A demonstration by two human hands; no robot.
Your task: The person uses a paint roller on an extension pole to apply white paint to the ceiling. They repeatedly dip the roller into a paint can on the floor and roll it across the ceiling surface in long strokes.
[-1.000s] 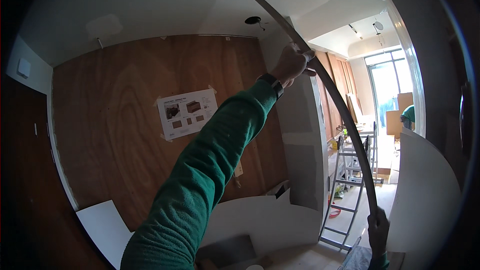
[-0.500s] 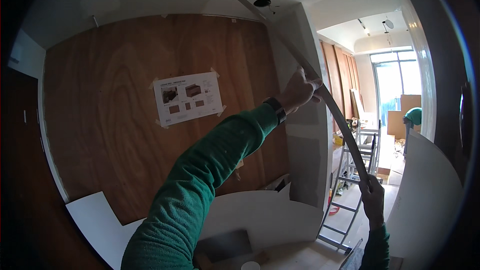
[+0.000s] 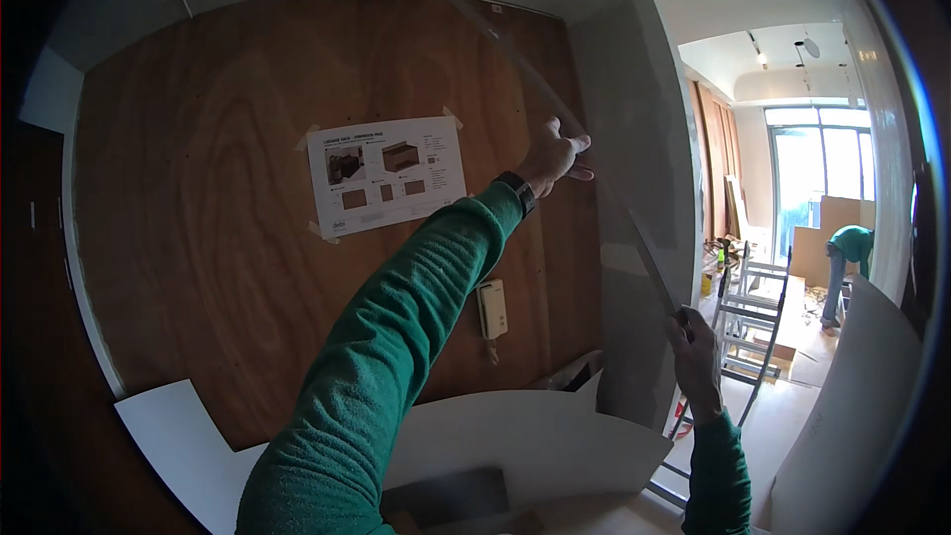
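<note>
A long, thin, flexible strip (image 3: 515, 59) runs diagonally from near the ceiling, where its upper end is by a pale patch, down across the plywood wall (image 3: 218, 218) and grey pillar. My left hand (image 3: 555, 154), at the end of a green sleeve with a dark wristband, grips it about halfway along, some fingers extended. My right hand (image 3: 696, 357) is closed round its lower part, in front of the pillar (image 3: 634, 367). A printed sheet (image 3: 386, 176) is taped to the plywood, with an intercom handset (image 3: 491, 309) below it, right of my left forearm.
An opening at the right shows a ladder (image 3: 753, 312), cardboard (image 3: 822, 213) and a bent-over person (image 3: 847, 248) in green. A curved white panel (image 3: 852, 406) stands at the right; more white panels (image 3: 535, 436) lie along the bottom. A dark door (image 3: 45, 277) is at the left.
The strip and my right hand have moved leftward, the hand also higher. My view has shifted, so the ceiling hole sits further right and the plywood higher. The other person shows more fully.
</note>
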